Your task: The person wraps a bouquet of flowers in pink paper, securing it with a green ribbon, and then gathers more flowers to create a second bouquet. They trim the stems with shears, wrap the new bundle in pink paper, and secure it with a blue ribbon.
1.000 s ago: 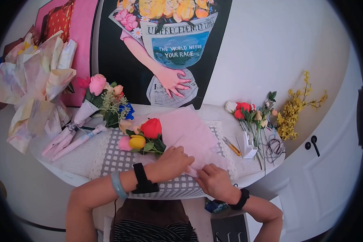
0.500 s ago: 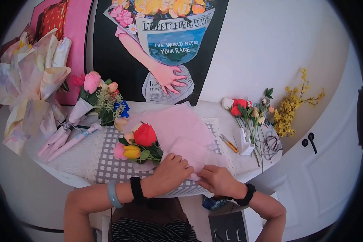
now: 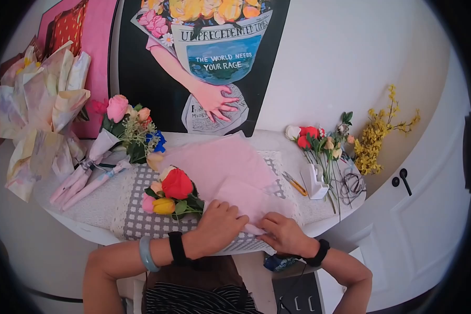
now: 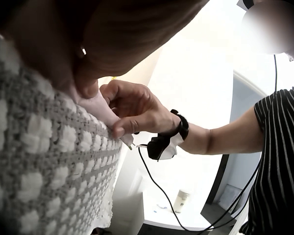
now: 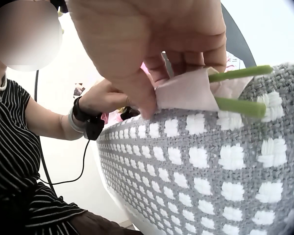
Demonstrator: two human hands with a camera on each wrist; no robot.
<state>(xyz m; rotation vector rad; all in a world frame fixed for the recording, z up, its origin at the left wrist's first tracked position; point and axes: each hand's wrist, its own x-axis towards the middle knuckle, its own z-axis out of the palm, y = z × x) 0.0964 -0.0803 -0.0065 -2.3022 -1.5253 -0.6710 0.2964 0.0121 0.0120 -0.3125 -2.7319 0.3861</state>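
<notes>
Pink wrapping paper (image 3: pixel 214 157) lies over the checked cloth, its near part folded across the stems of a small bouquet. A red rose (image 3: pixel 177 184), a yellow tulip (image 3: pixel 164 206) and green leaves poke out at its left end. My left hand (image 3: pixel 220 226) pinches the folded paper just right of the flower heads. At the stem end, my right hand (image 3: pixel 287 233) grips the rolled paper between thumb and fingers. Two cut green stems (image 5: pixel 242 107) stick out past the paper there, in the right wrist view.
Wrapped flowers (image 3: pixel 125 120) lie at the left, beside a large paper-wrapped bouquet (image 3: pixel 42 115). To the right are orange-handled scissors (image 3: pixel 298 187), a white tape dispenser (image 3: pixel 316 183), loose stems with red flowers (image 3: pixel 309 137) and yellow blossom branches (image 3: pixel 370 149). Paintings (image 3: pixel 217 57) lean behind.
The flower heads have shifted left and toward me, and the near paper now shows a folded layer over the stems. Both hands keep hold of it. The head view has also swung slightly.
</notes>
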